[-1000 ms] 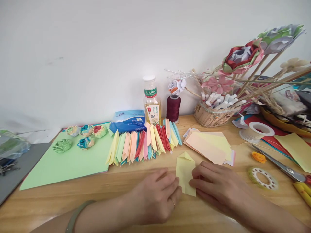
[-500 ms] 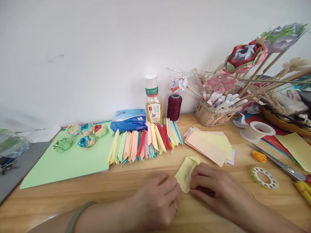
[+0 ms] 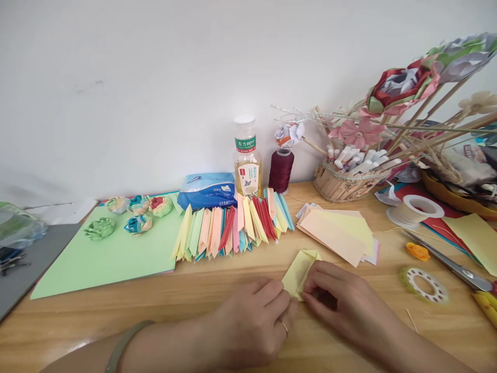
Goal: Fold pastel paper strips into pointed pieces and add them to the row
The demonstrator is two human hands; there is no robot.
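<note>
Yellow paper held between two hands

The paper (image 3: 298, 272) is small, pale yellow and longer than it is wide. It lies at a slant at the front of the table (image 3: 202, 298), nearer the stack (image 3: 336, 235) of cut sheets than the bottle (image 3: 247, 171). Its far end is folded over, with creases slanting in from the corners and a flat top edge. The left part looks smooth and bright; the right part is slightly shaded, with its side standing up a little. The near end is partly hidden by fingers, so its folds cannot be made out there.

The left hand (image 3: 258, 321) has its fingers curled in, gripping the paper's lower left edge; its thumb is out of sight. The right hand (image 3: 341, 298) pinches the lower right edge between thumb and bent forefinger.

Beyond the left hand stands a row of folded strips (image 3: 229, 230) in many colours, in front of a blue pack (image 3: 207, 190). Scissors (image 3: 462, 272) and a tape roll (image 3: 425, 285) lie to the right.
</note>
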